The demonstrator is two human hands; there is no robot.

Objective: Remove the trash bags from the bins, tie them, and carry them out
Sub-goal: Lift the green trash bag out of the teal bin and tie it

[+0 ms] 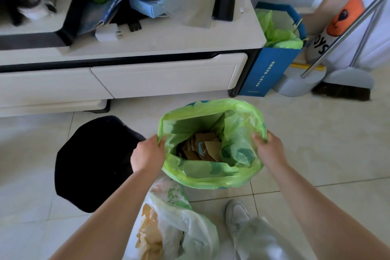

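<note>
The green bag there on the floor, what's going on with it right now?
A person is gripping the rim of the green trash bag with both hands, left hand and right hand on opposite sides. It is open and untied, with brown cardboard scraps inside. A whitish bag of similar scraps lies by their feet, and a black bin sits to the left.
</note>
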